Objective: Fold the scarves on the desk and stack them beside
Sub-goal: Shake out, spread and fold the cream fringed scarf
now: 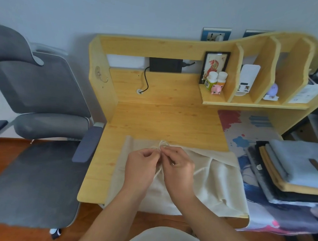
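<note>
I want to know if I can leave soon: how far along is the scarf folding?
Done: a stack of folded scarves sits on the right, on the patterned mat. In hand: the cream scarf lies spread on the desk; the left hand and right hand pinch its fringe strands. Left: fold it and add it to the stack. No other unfolded scarves show.

Soft even daylight, faint shadows; wide-angle warp at edges, slight blur.

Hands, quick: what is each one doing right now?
Left hand: pinching the cream scarf's tassel strands.
Right hand: pinching the same strands.
</note>
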Motion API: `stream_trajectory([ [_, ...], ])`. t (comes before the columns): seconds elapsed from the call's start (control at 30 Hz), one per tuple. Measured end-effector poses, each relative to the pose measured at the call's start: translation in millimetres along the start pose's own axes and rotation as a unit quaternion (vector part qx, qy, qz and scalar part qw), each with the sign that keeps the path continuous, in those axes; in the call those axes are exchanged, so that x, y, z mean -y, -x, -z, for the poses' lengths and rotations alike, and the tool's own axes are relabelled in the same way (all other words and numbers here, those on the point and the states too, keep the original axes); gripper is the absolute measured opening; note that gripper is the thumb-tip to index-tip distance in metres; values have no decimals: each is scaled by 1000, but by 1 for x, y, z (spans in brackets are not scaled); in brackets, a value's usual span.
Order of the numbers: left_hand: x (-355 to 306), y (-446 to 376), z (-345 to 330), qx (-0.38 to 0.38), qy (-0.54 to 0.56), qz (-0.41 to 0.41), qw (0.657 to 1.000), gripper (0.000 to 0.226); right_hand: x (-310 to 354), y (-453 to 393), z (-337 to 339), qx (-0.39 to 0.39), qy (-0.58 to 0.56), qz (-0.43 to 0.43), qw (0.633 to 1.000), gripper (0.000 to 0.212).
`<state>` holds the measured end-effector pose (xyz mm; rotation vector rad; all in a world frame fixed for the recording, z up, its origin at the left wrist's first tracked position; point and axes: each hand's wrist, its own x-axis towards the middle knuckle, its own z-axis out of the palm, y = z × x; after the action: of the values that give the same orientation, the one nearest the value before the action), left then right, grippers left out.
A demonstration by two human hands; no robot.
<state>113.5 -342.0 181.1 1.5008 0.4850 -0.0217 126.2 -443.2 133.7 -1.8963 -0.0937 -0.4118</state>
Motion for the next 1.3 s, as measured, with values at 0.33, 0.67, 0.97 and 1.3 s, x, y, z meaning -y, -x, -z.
stream_trajectory([
  [0.33, -20, 4, 3, 68, -33, -9, 997, 26, 3, -7, 4, -1, 14, 65, 998, 28],
  [0.67, -53, -14, 11, 40, -362, -350, 863, 38, 23, -45, 23, 35, -62, -25, 997, 18],
  [0.97, -156, -45, 8, 249, -426, -370, 787, 58, 91, -109, 70, 153, -193, -26, 969, 10],
  [1.3, -239, -46, -29, 229, -500, -361, 753, 20, 150, -172, 119, 123, -116, 22, 985, 5],
])
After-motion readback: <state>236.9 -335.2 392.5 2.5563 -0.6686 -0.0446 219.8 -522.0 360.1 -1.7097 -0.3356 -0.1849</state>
